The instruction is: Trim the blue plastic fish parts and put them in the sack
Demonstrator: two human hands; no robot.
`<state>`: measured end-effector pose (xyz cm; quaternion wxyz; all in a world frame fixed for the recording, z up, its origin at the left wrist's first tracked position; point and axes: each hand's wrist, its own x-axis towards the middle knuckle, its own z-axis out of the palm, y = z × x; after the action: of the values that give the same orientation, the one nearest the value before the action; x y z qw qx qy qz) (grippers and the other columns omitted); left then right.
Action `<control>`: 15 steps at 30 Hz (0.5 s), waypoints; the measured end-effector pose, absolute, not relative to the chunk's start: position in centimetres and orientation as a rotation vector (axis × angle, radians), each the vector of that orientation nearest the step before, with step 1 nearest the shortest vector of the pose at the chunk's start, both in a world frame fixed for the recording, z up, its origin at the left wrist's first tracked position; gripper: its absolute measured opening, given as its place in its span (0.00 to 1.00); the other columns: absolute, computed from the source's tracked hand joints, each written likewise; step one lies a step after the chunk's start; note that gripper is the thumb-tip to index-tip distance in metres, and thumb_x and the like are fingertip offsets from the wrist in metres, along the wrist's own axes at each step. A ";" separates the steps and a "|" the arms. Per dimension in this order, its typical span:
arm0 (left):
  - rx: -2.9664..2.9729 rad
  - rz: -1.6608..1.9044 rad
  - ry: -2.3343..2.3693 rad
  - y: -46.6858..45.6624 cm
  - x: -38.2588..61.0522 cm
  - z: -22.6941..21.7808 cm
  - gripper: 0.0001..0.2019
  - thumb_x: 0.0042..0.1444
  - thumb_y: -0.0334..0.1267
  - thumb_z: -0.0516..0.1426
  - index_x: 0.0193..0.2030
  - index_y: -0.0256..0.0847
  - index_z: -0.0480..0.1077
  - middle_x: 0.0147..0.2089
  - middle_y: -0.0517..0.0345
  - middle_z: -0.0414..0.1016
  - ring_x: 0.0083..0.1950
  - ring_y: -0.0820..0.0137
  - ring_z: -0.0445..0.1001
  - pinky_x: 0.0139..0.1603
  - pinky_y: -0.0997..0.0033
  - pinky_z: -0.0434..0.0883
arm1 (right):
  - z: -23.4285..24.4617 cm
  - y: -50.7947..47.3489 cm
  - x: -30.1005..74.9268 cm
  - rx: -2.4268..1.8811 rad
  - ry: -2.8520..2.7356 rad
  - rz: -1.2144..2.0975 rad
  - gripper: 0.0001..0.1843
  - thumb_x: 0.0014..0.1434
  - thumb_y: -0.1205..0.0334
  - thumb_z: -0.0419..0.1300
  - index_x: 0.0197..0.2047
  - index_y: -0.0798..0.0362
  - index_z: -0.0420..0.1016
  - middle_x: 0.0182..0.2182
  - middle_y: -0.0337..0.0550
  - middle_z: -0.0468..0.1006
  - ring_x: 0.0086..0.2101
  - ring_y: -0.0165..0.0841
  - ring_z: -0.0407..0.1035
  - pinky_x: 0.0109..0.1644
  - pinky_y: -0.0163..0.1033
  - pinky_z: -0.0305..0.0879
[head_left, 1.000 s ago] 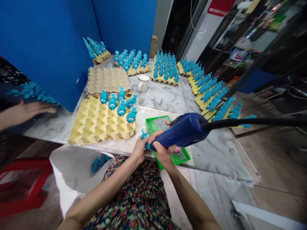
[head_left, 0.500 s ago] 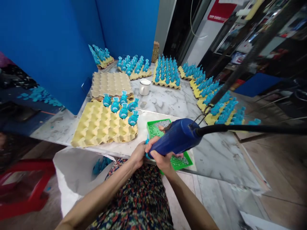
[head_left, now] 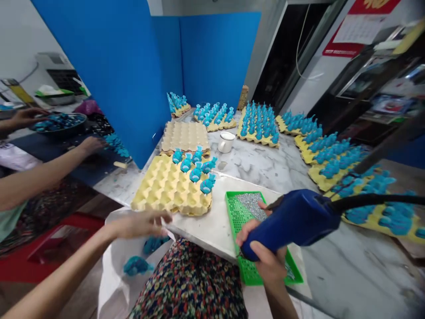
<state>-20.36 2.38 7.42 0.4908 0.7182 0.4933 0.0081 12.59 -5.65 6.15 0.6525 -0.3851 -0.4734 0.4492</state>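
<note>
You look partway along: six blue figures (head_left: pixel 196 173) stand in the near tray (head_left: pixel 159 188), toward its far right, and loaded trays (head_left: pixel 255 140) line the back and right of the marbled counter (head_left: pixel 348 266). More figures show in the white bag (head_left: pixel 111 270), perhaps those left. Your left hand (head_left: pixel 141 223), blurred, hangs spread above the bag, seemingly gripping nothing; your right hand (head_left: pixel 270 266) wraps the blue tool (head_left: pixel 295 219) over green baskets (head_left: pixel 229 199). A mug (head_left: pixel 226 142) stands mid-counter; blue panels (head_left: pixel 219 57) rise behind.
</note>
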 end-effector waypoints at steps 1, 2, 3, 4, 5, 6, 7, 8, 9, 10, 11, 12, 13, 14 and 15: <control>1.772 0.201 1.307 4.7 -20.3 8.1 0.18 0.53 0.52 0.60 0.44 0.44 0.77 0.42 0.52 0.79 0.44 0.57 0.76 0.44 0.65 0.70 | 6.1 -5.5 12.8 -0.876 -1.065 0.991 0.27 0.53 0.58 0.63 0.56 0.47 0.64 0.24 0.34 0.73 0.22 0.36 0.67 0.29 0.42 0.66; 1.809 0.459 1.484 7.2 -19.9 8.4 0.15 0.53 0.51 0.59 0.38 0.42 0.77 0.39 0.51 0.79 0.42 0.57 0.76 0.43 0.66 0.70 | 6.0 -5.3 12.9 -0.890 -1.066 0.972 0.31 0.53 0.59 0.63 0.60 0.46 0.60 0.24 0.34 0.73 0.22 0.37 0.67 0.28 0.43 0.66; 1.839 0.702 1.646 9.7 -19.3 8.5 0.13 0.53 0.49 0.59 0.38 0.42 0.76 0.41 0.50 0.79 0.43 0.57 0.75 0.44 0.65 0.69 | 6.0 -5.3 12.9 -0.907 -1.071 0.955 0.34 0.52 0.59 0.64 0.61 0.45 0.58 0.24 0.34 0.74 0.22 0.37 0.67 0.28 0.44 0.66; 1.868 0.868 1.774 12.2 -18.6 8.3 0.13 0.53 0.47 0.59 0.40 0.42 0.75 0.43 0.48 0.79 0.46 0.56 0.75 0.47 0.65 0.68 | 5.9 -5.2 13.0 -0.929 -1.071 0.938 0.36 0.52 0.59 0.64 0.62 0.45 0.57 0.24 0.34 0.74 0.22 0.38 0.67 0.28 0.44 0.66; 1.901 0.951 1.846 14.5 -17.9 7.9 0.12 0.55 0.45 0.59 0.42 0.41 0.74 0.46 0.47 0.78 0.49 0.55 0.74 0.50 0.65 0.67 | 5.9 -5.2 13.0 -0.949 -1.066 0.925 0.36 0.51 0.59 0.65 0.62 0.44 0.58 0.24 0.35 0.74 0.22 0.38 0.67 0.27 0.44 0.65; 1.925 0.968 1.904 16.5 -17.2 7.5 0.12 0.55 0.43 0.59 0.43 0.39 0.73 0.48 0.44 0.77 0.52 0.55 0.73 0.52 0.64 0.66 | 5.8 -5.2 13.0 -0.969 -1.052 0.913 0.35 0.51 0.59 0.65 0.61 0.44 0.59 0.24 0.35 0.74 0.22 0.38 0.67 0.27 0.44 0.65; 1.938 0.935 1.953 18.2 -16.5 7.0 0.13 0.55 0.43 0.59 0.44 0.38 0.71 0.49 0.42 0.76 0.53 0.54 0.72 0.53 0.63 0.65 | 5.7 -5.3 13.0 -0.985 -1.031 0.902 0.34 0.51 0.59 0.65 0.60 0.44 0.60 0.23 0.35 0.74 0.21 0.38 0.66 0.27 0.44 0.65; 1.943 0.881 1.985 19.5 -16.0 6.4 0.13 0.55 0.43 0.60 0.44 0.36 0.70 0.50 0.40 0.76 0.54 0.53 0.71 0.54 0.62 0.65 | 5.6 -5.3 13.1 -0.996 -1.006 0.893 0.33 0.50 0.59 0.65 0.60 0.44 0.60 0.23 0.35 0.74 0.21 0.38 0.66 0.26 0.43 0.65; 1.938 0.824 2.014 20.6 -15.6 5.9 0.14 0.54 0.43 0.61 0.43 0.35 0.70 0.49 0.38 0.75 0.53 0.52 0.71 0.53 0.61 0.65 | 5.5 -5.2 13.2 -1.005 -0.980 0.886 0.33 0.51 0.59 0.64 0.59 0.44 0.61 0.23 0.34 0.74 0.22 0.37 0.66 0.26 0.43 0.65; 1.928 0.778 2.040 21.2 -15.3 5.5 0.15 0.53 0.43 0.62 0.42 0.34 0.69 0.48 0.36 0.75 0.53 0.51 0.71 0.53 0.60 0.65 | 5.5 -5.2 13.4 -1.010 -0.963 0.885 0.33 0.50 0.59 0.64 0.59 0.45 0.61 0.23 0.34 0.74 0.22 0.37 0.67 0.26 0.43 0.65; 1.921 0.746 2.061 21.7 -15.0 5.1 0.16 0.53 0.43 0.62 0.42 0.33 0.69 0.48 0.35 0.75 0.52 0.50 0.72 0.52 0.59 0.65 | 5.5 -5.1 13.6 -1.009 -0.958 0.886 0.33 0.50 0.60 0.64 0.59 0.46 0.61 0.23 0.34 0.74 0.21 0.36 0.67 0.25 0.42 0.65; 1.915 0.735 2.072 21.9 -14.9 4.8 0.16 0.53 0.43 0.62 0.42 0.32 0.68 0.48 0.34 0.75 0.52 0.50 0.71 0.52 0.57 0.65 | 5.6 -5.0 13.8 -1.011 -0.960 0.890 0.32 0.50 0.60 0.64 0.58 0.47 0.62 0.23 0.34 0.74 0.21 0.36 0.67 0.24 0.41 0.65; 1.908 0.739 2.078 21.9 -14.9 4.6 0.17 0.53 0.43 0.62 0.42 0.32 0.68 0.48 0.34 0.74 0.52 0.50 0.71 0.52 0.55 0.65 | 5.7 -4.9 14.1 -1.015 -0.968 0.893 0.31 0.50 0.60 0.64 0.57 0.47 0.63 0.23 0.34 0.74 0.21 0.36 0.67 0.23 0.41 0.64; 1.900 0.742 2.083 21.9 -15.0 4.5 0.17 0.54 0.44 0.61 0.43 0.31 0.67 0.49 0.35 0.74 0.52 0.50 0.71 0.53 0.53 0.64 | 5.9 -4.7 14.4 -1.028 -0.973 0.896 0.29 0.50 0.60 0.64 0.55 0.48 0.65 0.23 0.34 0.74 0.21 0.36 0.67 0.23 0.40 0.64; 1.885 0.770 2.080 21.8 -15.1 4.5 0.17 0.55 0.44 0.60 0.43 0.32 0.67 0.50 0.36 0.74 0.53 0.49 0.70 0.53 0.51 0.64 | 6.1 -4.5 14.8 -1.045 -0.984 0.893 0.27 0.49 0.60 0.65 0.53 0.47 0.67 0.23 0.34 0.74 0.21 0.35 0.67 0.23 0.39 0.64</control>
<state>-15.05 21.84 4.50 0.1151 0.6433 0.7098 0.2627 14.79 -4.52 6.11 0.6635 -0.4626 -0.4354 0.3951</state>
